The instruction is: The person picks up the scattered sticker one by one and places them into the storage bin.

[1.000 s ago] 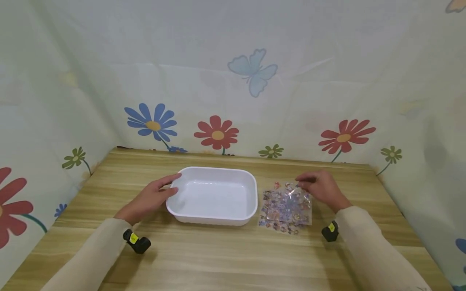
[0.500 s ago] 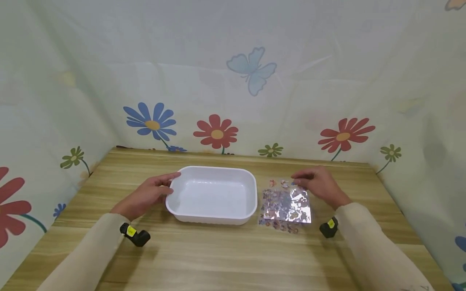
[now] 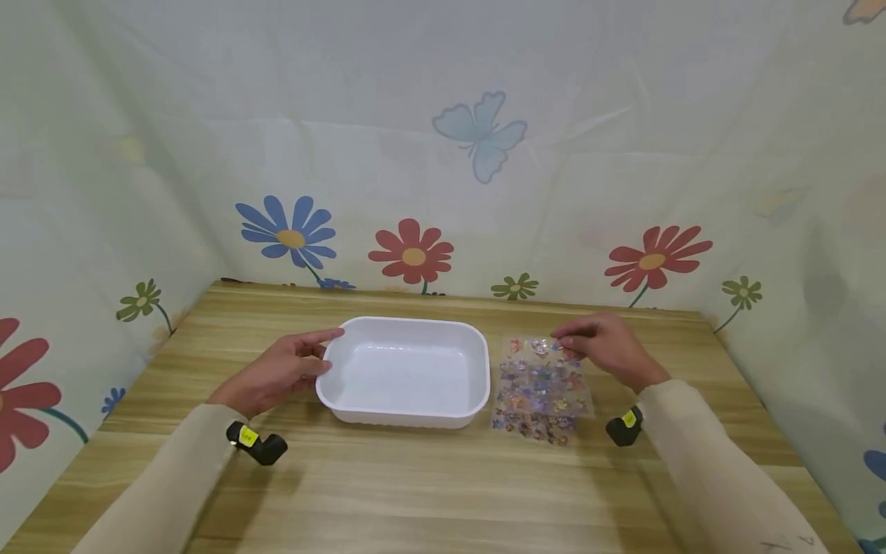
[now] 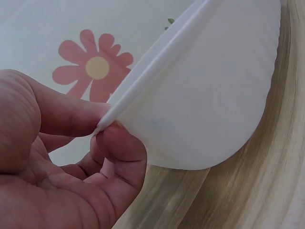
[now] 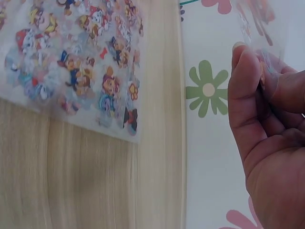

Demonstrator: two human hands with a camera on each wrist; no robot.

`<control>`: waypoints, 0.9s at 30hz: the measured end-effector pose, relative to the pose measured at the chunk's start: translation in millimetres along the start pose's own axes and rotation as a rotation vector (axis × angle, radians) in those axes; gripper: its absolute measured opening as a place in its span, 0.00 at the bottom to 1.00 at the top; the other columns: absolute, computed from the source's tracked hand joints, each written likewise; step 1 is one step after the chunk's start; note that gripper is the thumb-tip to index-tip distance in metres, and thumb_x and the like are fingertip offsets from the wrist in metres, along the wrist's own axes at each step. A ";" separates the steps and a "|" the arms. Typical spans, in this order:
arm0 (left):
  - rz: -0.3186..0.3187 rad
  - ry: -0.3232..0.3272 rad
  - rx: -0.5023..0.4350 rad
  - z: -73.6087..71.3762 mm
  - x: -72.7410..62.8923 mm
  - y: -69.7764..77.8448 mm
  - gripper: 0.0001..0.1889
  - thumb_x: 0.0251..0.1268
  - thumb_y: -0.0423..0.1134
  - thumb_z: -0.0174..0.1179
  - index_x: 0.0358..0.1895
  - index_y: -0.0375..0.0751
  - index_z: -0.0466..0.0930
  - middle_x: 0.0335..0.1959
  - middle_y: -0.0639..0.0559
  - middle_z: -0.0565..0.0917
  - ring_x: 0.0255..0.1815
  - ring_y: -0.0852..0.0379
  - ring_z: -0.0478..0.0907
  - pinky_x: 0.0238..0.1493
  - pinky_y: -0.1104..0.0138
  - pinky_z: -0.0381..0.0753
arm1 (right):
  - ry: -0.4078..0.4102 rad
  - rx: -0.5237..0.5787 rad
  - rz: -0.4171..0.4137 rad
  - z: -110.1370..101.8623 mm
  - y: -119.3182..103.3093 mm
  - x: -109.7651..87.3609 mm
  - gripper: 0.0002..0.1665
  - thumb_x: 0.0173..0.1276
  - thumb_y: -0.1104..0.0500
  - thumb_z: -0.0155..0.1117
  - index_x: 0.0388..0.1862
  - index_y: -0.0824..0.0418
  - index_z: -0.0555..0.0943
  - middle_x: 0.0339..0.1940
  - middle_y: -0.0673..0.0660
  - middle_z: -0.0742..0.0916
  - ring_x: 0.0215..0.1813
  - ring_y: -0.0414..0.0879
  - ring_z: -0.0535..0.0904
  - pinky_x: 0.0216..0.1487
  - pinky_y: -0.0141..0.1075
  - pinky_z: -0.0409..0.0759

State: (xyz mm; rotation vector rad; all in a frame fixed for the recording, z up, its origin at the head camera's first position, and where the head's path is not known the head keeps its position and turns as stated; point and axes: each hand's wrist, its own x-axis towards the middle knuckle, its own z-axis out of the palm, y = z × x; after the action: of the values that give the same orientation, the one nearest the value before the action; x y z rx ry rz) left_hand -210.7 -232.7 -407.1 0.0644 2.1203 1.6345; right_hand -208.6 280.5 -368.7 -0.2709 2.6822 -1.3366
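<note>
On the left of a white rectangular plastic basin (image 3: 408,377), my left hand (image 3: 277,373) pinches the rim. The left wrist view shows the thumb and a finger (image 4: 126,145) pressed on either side of that rim (image 4: 143,86). My right hand (image 3: 609,350) pinches a clear sticker sheet (image 3: 540,351) by its far right corner. That sheet overlaps the other sticker sheets (image 3: 533,428), which lie on the table just right of the basin. In the right wrist view, small cartoon dog stickers cover the lying sheets (image 5: 76,71), and the held sheet (image 5: 262,24) rises between thumb and fingers.
The wood-grain table (image 3: 415,492) ends at the back against a pale curtain (image 3: 346,154) printed with flowers and a butterfly. Each wrist carries a small black camera, one at the left sleeve (image 3: 256,442) and one at the right sleeve (image 3: 625,427).
My right hand has moved slightly left and away from me, drawing the held sheet with it. More of the lower sheets shows at the near edge. The basin has stayed in place.
</note>
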 end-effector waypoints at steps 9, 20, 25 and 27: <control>-0.010 -0.005 -0.029 1.4 0.2 1.1 0.37 0.75 0.31 0.59 0.83 0.49 0.58 0.51 0.46 0.65 0.54 0.48 0.73 0.46 0.68 0.85 | -0.030 0.034 -0.012 7.7 -3.7 9.2 0.14 0.76 0.69 0.59 0.54 0.70 0.87 0.47 0.68 0.90 0.39 0.43 0.86 0.42 0.33 0.87; -0.018 -0.005 -0.042 -0.2 2.3 -3.2 0.37 0.75 0.33 0.61 0.83 0.50 0.58 0.49 0.47 0.68 0.50 0.50 0.75 0.43 0.69 0.84 | -0.073 0.077 -0.013 17.3 -6.8 18.0 0.15 0.76 0.71 0.56 0.56 0.73 0.85 0.49 0.69 0.89 0.39 0.43 0.86 0.44 0.34 0.88; -0.026 -0.003 -0.045 0.0 3.6 -2.2 0.37 0.75 0.33 0.61 0.83 0.51 0.59 0.49 0.46 0.69 0.49 0.51 0.75 0.42 0.69 0.83 | -0.080 0.077 -0.011 21.5 -12.7 22.6 0.16 0.77 0.70 0.55 0.57 0.71 0.85 0.49 0.68 0.89 0.40 0.44 0.86 0.45 0.35 0.88; -0.027 -0.003 -0.044 -0.3 3.3 -1.7 0.37 0.75 0.33 0.61 0.83 0.51 0.58 0.50 0.46 0.70 0.49 0.51 0.75 0.42 0.69 0.84 | -0.089 0.084 -0.015 23.9 -15.6 25.3 0.16 0.77 0.71 0.55 0.57 0.72 0.85 0.49 0.68 0.89 0.40 0.44 0.86 0.45 0.35 0.88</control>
State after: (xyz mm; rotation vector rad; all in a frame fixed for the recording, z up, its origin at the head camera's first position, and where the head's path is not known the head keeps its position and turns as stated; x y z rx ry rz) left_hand -213.3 -232.5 -409.8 0.0241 2.0726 1.6632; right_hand -227.0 247.2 -371.5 -0.3341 2.5496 -1.4025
